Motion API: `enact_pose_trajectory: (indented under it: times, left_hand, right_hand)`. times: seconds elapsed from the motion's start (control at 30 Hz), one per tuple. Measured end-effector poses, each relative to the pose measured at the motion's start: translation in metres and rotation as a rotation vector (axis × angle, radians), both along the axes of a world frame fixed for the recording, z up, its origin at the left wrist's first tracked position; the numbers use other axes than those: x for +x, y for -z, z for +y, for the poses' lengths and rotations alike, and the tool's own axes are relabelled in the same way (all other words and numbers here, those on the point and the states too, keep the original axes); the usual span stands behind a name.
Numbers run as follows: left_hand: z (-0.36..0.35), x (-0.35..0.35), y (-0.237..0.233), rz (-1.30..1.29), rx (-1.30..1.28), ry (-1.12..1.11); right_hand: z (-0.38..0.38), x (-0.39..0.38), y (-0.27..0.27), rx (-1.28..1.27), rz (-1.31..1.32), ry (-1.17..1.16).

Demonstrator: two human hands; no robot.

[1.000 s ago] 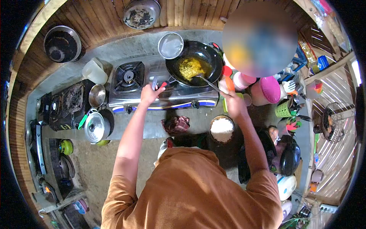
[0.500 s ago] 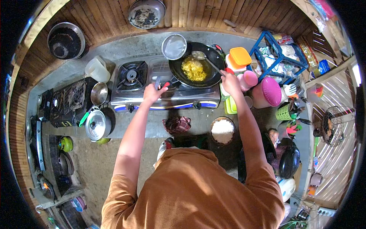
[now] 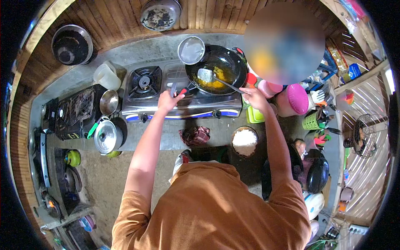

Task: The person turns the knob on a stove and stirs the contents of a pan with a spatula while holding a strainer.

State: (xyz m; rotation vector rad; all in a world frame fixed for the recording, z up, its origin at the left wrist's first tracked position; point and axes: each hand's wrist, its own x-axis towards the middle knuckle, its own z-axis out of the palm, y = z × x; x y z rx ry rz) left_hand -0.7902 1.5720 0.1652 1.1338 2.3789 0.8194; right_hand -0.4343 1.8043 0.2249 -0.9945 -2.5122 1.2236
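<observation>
My left hand [image 3: 168,101] is closed around the red-and-black handle of a black wok [image 3: 237,68]. A short grey piece [image 3: 173,88] sticks up beside that hand's fingers. My right hand [image 3: 254,98] grips the far end of a metal spatula [image 3: 206,75], palm over its handle. The spatula's pale blade lies inside the wok, partly covering yellow food [image 3: 223,74] in the bottom. A round strainer [image 3: 191,50] overlaps the wok's upper left rim. The wok sits on the right side of a two-burner gas stove [image 3: 179,109].
The left burner [image 3: 144,81] has no pot on it. A lidded pot [image 3: 107,136] and a small pan [image 3: 108,102] stand left. Near my right forearm are a bowl of white food [image 3: 245,142], green containers [image 3: 256,114] and pink tubs [image 3: 297,100]. A checked cloth [image 3: 195,136] lies in front.
The spatula has shifted down and left in the wok, its blade now showing paler over the yellow food. My right hand has turned and lowered slightly; my left hand stays at the handle.
</observation>
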Motion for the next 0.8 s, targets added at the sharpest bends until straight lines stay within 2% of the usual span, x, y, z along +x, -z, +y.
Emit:
enact_pose_trajectory:
  times: [0.07,0.1,0.2,0.23,0.3,0.37,0.43,0.5,0.57,0.63,0.7,0.8]
  left_hand:
    - [0.002,-0.005,0.013,0.029,0.038,0.004]
    - [0.001,-0.003,0.008,0.029,0.036,0.007]
    - [-0.001,0.003,0.0,-0.028,0.025,-0.018]
    - [-0.001,0.002,-0.001,-0.061,0.025,-0.029]
    - [0.001,0.002,-0.003,-0.09,0.028,-0.036]
    - [-0.001,0.003,-0.006,-0.063,0.027,-0.022]
    - [0.0,0.003,-0.007,-0.087,0.011,-0.024]
    - [-0.001,0.002,-0.007,-0.112,-0.008,-0.029]
    - [-0.001,0.005,-0.009,-0.065,0.009,-0.017]
    - [-0.001,0.005,-0.011,-0.067,0.001,-0.016]
    - [-0.001,0.004,-0.01,-0.067,-0.008,-0.014]
    - [0.0,0.002,-0.009,-0.057,-0.02,-0.006]
  right_hand:
    - [-0.011,0.016,-0.024,0.115,0.013,-0.035]
    - [-0.011,0.02,-0.026,0.113,0.013,-0.032]
    - [-0.009,0.028,-0.024,0.444,0.067,0.076]
    - [-0.007,0.025,-0.021,0.444,0.065,0.081]
    - [-0.002,0.014,-0.016,0.555,-0.175,0.205]
    - [0.014,0.008,0.006,0.598,-0.169,0.196]
    - [0.01,-0.004,0.003,0.588,-0.229,0.136]
    - [0.006,-0.009,0.008,0.527,-0.207,0.145]
    - [0.011,-0.008,0.037,0.467,0.029,0.035]
    - [0.006,-0.012,0.029,0.436,0.078,-0.018]
    - [0.0,-0.009,0.014,-0.131,-0.117,0.112]
    - [0.008,0.001,0.021,-0.132,0.003,0.118]
